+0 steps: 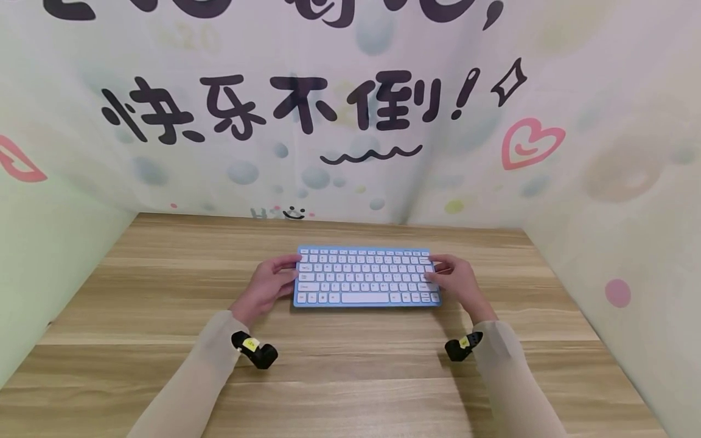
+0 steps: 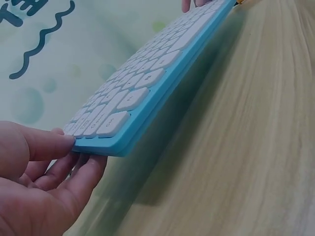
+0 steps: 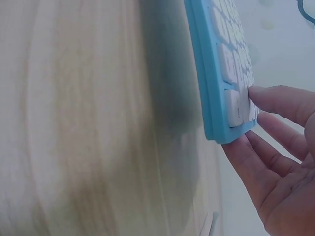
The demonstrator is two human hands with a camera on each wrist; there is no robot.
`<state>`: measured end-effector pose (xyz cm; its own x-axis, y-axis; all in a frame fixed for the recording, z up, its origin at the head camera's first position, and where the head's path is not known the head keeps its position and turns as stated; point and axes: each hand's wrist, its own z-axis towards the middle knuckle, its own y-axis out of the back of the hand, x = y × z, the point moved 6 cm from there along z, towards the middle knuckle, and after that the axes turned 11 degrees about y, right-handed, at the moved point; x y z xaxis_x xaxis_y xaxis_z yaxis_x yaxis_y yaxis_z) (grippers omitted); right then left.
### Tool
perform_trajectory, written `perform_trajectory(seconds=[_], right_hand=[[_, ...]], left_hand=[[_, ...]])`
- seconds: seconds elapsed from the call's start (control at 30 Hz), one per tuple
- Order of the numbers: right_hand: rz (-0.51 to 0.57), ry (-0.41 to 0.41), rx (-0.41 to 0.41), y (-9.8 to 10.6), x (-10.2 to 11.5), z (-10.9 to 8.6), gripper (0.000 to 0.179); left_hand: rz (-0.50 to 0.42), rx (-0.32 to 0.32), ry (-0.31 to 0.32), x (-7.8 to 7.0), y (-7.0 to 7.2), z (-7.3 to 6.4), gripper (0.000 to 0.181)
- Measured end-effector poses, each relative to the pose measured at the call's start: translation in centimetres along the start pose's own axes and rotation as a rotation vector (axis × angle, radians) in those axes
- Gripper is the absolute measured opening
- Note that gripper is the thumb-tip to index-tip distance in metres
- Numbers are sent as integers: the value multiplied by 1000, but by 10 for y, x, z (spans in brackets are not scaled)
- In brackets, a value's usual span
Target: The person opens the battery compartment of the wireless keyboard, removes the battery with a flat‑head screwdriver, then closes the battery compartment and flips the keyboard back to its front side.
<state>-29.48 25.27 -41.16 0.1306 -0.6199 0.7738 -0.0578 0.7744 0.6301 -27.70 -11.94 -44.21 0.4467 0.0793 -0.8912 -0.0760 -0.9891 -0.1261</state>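
Observation:
A light blue keyboard [image 1: 368, 277] with white keys is held by both hands, its long side running left to right in the head view. My left hand [image 1: 268, 285] grips its left end, thumb near the top edge and fingers [image 2: 88, 179] beneath. At the right end my right hand [image 1: 457, 283] pinches it, the thumb [image 3: 280, 101] on the keys and fingers under the edge. Both wrist views show a gap and a shadow between the keyboard's front edge and the table. The keyboard's underside is hidden.
The wood-grain table [image 1: 350, 377] spreads around the keyboard. Behind it hangs a pale printed cloth [image 1: 350, 182] with dark lettering, and pale side walls stand left and right. A black device [image 1: 254, 351] is strapped on each wrist over the sleeves.

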Motion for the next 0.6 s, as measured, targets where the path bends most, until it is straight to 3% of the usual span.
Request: perform_trajectory(seconds=[0.23,0.6], right_hand=[[4,-12,0,2,2,-1,48],[29,8,6,2,5,-2,46]], left_hand=[[10,31,-15,-5,-2,-7,48],[36,144,-97,-13,-5,-14,49]])
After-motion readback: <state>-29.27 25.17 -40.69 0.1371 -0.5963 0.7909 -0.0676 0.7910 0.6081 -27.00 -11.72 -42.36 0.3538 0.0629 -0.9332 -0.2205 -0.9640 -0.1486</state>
